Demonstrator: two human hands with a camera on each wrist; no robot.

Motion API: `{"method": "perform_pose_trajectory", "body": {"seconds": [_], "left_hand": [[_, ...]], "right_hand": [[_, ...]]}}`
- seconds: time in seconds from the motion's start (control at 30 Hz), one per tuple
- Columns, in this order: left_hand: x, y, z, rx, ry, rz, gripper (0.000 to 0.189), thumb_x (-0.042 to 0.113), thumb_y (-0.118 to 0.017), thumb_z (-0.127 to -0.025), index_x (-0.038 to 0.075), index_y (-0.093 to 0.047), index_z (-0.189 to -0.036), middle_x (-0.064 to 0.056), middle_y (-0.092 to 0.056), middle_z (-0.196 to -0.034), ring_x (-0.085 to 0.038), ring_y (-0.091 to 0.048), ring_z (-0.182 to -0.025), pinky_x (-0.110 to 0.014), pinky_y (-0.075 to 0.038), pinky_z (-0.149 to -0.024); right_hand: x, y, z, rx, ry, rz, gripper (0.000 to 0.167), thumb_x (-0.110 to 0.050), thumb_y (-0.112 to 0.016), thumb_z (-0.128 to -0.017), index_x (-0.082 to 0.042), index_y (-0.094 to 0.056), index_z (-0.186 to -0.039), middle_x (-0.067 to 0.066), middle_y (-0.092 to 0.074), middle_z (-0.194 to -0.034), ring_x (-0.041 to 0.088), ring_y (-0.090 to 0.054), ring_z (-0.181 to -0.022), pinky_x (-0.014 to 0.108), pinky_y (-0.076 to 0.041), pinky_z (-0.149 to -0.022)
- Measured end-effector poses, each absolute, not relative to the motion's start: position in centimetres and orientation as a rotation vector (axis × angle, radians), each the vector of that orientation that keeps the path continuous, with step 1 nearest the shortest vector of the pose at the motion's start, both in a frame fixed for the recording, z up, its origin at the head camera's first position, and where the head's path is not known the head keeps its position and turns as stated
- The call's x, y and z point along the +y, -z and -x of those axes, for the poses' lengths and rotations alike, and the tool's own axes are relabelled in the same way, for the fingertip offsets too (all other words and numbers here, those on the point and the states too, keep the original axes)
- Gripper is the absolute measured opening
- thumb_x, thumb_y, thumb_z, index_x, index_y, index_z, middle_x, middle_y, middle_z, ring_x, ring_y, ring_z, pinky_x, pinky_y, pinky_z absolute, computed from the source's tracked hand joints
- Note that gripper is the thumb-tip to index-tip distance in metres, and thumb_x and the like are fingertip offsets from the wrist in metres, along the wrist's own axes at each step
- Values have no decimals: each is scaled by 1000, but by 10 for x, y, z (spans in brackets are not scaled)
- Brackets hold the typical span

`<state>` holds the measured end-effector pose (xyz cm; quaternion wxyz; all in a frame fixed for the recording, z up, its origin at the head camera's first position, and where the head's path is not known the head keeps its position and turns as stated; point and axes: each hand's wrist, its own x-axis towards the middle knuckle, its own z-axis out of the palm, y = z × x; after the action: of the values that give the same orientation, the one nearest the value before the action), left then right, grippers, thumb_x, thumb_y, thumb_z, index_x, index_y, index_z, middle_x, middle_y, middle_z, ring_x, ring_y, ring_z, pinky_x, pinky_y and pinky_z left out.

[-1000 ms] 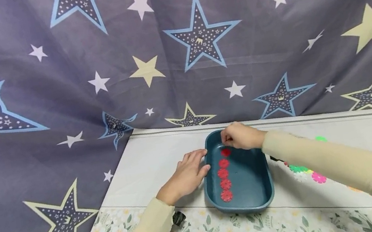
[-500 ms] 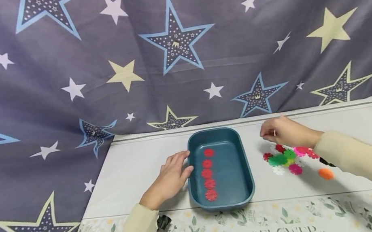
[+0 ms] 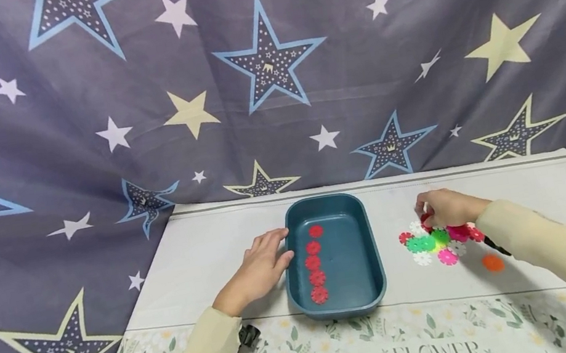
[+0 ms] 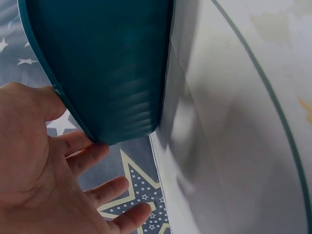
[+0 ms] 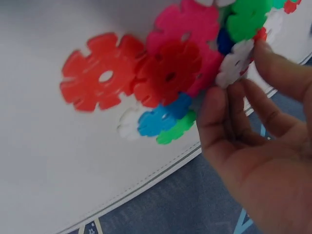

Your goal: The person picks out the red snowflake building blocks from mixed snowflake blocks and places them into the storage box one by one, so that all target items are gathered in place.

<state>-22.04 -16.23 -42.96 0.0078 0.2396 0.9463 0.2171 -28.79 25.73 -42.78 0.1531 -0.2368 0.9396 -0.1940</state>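
Observation:
A dark teal tray stands on the table, with several red snowflake discs lined up along its left side. My left hand rests at the tray's left rim, fingers fairly straight. From the left wrist, the thumb and fingertips touch the tray's edge. My right hand is over the pile at the right, its fingertips on a dark red snowflake disc. In the right wrist view, thumb and fingers close around a white snowflake disc with red edges showing behind it.
The pile holds green discs, pink discs, white discs and other red ones. An orange disc lies apart, nearer the front. A star-patterned curtain hangs behind the table's back edge.
My right hand has left the tray's far end, moved right to the pile and lowered its fingers onto it. A red disc lies at the far end of the row. My left hand stays at the rim.

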Motion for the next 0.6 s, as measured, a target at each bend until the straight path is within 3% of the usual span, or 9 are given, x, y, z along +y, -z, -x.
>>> {"method": "perform_pose_trajectory", "body": {"seconds": [0.2,0.6], "left_hand": [[-161,431,219,2970,-665,-747,49,33,-46,-101,8,-38,-142,-7,-38,-144,-28,-33,-130,-53,-32,-92],[-162,430,220,2962,-668,-741,49,33,-45,-101,8,-39,-142,-7,-37,-144,-28,-32,-130,-53,-32,-92]], "right_hand": [[258,427,282,2628,536,727,26,-13,-77,-80,-4,-60,-98,2,-55,-79,16,-49,-69,34,-44,-67],[261,427,276,2698,572,934,22,0,-75,-78,-11,-56,-78,-4,-51,-69,12,-46,-65,30,-41,-62]]}}
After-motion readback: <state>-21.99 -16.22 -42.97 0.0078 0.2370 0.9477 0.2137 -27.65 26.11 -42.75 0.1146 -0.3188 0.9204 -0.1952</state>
